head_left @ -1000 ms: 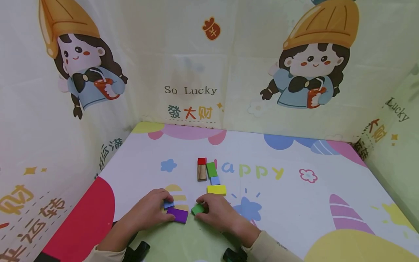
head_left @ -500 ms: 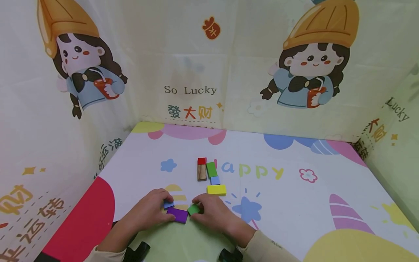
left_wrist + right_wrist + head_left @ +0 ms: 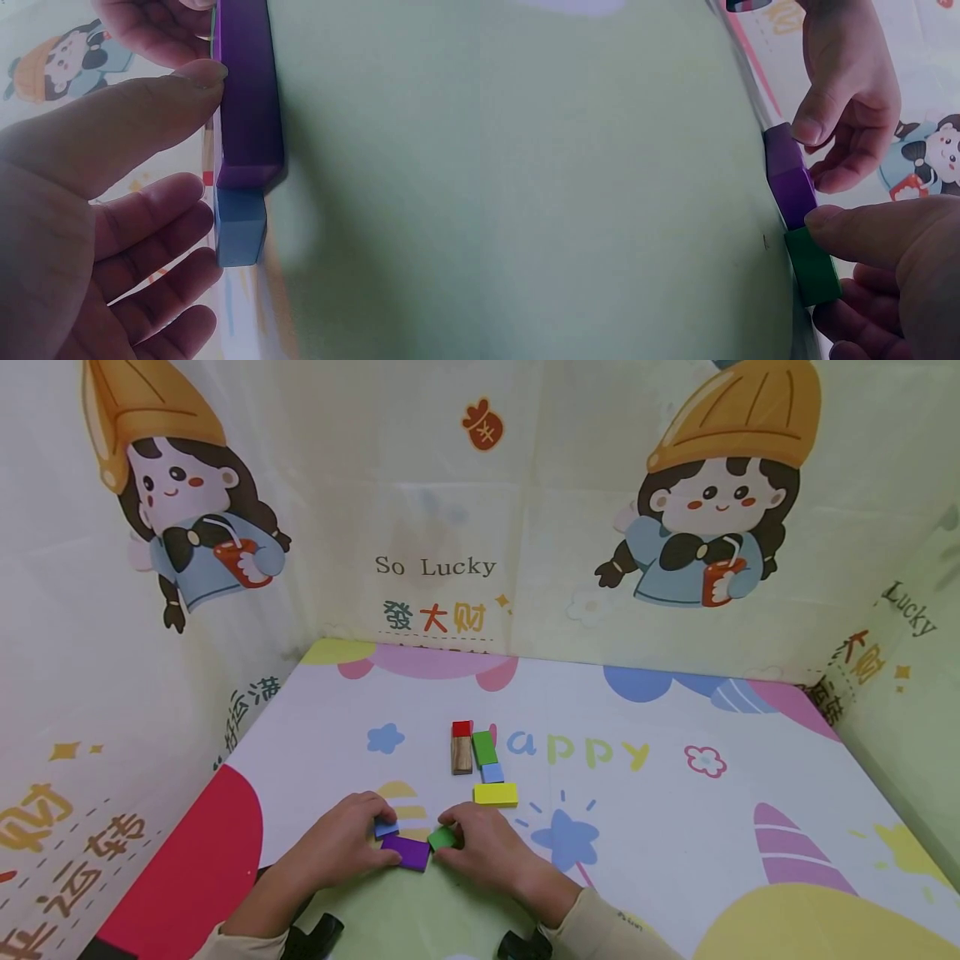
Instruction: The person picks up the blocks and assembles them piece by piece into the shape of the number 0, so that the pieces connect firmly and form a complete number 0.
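My right hand (image 3: 491, 852) pinches a small green block (image 3: 442, 838) between thumb and fingers. One end of that block touches the end of a purple block (image 3: 407, 853), as the right wrist view also shows. At the other side, my left hand (image 3: 337, 839) lays its thumb on the purple block and keeps relaxed fingers beside a small blue block (image 3: 241, 227). This blue block meets the left end of the purple one. In the left wrist view the green block is mostly hidden behind the purple block and my right fingers (image 3: 154, 34).
Beyond my hands lie a yellow block (image 3: 496, 794), a second light blue block (image 3: 492, 773), a longer green block (image 3: 484, 748), a wood-brown block (image 3: 462, 756) and a red block (image 3: 461, 728). A printed cloth (image 3: 630, 827) covers the table, with printed sheets (image 3: 570, 535) standing around it.
My right hand has moved left with the green block, closing the gap to the purple block. My left hand, the purple block and the blue block have stayed in place.
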`<action>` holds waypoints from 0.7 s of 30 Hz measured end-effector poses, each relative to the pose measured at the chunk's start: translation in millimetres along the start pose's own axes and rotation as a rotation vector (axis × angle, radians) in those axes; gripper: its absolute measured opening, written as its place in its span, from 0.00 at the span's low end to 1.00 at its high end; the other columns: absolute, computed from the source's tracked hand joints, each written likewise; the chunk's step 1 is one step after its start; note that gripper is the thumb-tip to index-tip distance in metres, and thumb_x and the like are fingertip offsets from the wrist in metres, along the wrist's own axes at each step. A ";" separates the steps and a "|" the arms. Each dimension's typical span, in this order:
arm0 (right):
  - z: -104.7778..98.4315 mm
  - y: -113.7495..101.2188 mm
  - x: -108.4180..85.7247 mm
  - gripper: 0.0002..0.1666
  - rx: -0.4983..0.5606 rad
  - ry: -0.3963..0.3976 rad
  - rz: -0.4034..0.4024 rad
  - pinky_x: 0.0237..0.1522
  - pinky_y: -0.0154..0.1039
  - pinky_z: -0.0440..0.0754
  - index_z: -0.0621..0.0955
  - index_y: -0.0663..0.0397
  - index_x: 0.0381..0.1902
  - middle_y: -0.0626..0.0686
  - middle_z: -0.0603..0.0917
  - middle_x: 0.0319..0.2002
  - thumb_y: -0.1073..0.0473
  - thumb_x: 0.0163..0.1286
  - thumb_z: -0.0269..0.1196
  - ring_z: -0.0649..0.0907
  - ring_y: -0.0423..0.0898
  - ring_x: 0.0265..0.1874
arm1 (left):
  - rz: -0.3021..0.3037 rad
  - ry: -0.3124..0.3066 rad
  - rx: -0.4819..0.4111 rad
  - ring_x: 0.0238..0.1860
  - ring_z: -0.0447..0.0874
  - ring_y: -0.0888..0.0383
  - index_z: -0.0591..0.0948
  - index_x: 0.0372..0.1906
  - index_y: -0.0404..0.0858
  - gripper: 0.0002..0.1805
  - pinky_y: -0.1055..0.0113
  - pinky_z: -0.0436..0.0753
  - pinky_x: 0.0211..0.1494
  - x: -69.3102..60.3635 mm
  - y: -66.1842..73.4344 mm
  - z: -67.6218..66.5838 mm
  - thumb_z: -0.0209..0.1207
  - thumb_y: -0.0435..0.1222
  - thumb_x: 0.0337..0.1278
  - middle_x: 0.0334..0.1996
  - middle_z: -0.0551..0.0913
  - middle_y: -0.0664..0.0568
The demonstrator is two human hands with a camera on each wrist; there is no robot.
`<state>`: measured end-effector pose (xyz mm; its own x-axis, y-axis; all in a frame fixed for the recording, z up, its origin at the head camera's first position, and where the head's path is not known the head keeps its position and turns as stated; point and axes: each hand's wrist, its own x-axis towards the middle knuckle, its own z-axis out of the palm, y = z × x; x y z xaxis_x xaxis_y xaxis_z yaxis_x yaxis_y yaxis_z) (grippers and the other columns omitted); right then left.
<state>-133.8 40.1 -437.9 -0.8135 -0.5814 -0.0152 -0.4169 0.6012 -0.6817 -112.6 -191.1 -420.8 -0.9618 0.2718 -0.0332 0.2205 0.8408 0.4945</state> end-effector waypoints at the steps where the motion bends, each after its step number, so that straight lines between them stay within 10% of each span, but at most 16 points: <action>1: 0.3 -0.1 0.1 0.21 -0.001 0.004 -0.002 0.43 0.31 0.80 0.82 0.58 0.52 0.44 0.81 0.40 0.56 0.64 0.72 0.79 0.34 0.35 | 0.004 0.001 0.002 0.48 0.77 0.53 0.83 0.40 0.40 0.22 0.52 0.79 0.56 0.0 -0.4 0.0 0.80 0.42 0.38 0.42 0.81 0.55; 21: 6.1 0.6 0.5 0.26 -0.061 0.051 -0.035 0.44 0.32 0.79 0.82 0.61 0.53 0.49 0.82 0.44 0.53 0.62 0.74 0.77 0.36 0.37 | -0.029 -0.008 -0.007 0.49 0.76 0.54 0.83 0.40 0.41 0.23 0.53 0.78 0.57 0.5 0.0 0.6 0.80 0.43 0.38 0.44 0.81 0.54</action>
<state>-132.0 36.8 -442.8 -0.8167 -0.5752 0.0461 -0.4682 0.6139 -0.6355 -113.0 -190.6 -421.3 -0.9663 0.2517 -0.0548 0.1918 0.8449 0.4994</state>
